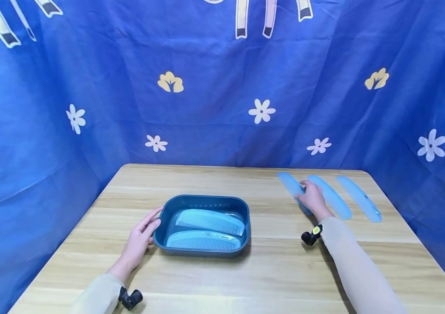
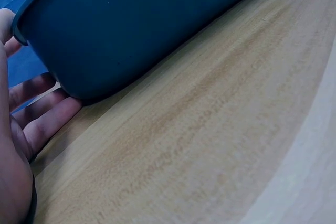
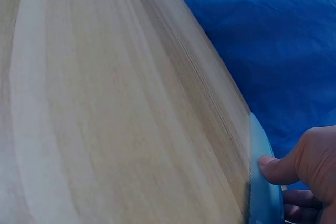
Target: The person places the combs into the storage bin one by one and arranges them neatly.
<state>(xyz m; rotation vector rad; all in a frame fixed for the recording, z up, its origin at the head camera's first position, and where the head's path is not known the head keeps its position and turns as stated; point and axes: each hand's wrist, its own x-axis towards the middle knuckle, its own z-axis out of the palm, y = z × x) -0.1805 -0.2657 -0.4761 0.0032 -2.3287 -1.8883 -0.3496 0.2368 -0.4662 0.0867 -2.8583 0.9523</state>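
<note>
At the left end of a dark teal plastic basin (image 1: 202,254), my left hand (image 1: 139,239) touches the rim and outer wall. In the left wrist view its lower fingers (image 2: 50,121) reach, nearly straight, to the basin's lower wall. Two light blue combs, an upper one (image 1: 210,220) and a lower one (image 1: 202,240), lie inside the basin. At the right, my right hand (image 1: 313,199) pinches the leftmost of three blue combs (image 1: 290,183). The right wrist view shows the thumb against this comb (image 3: 260,195), with other fingers bent behind it.
A middle comb (image 1: 331,198) and a rightmost comb (image 1: 359,199) lie slanted on the wooden table (image 1: 273,270). Behind the table's far edge hangs a blue patterned cloth (image 1: 214,117), which also borders both sides.
</note>
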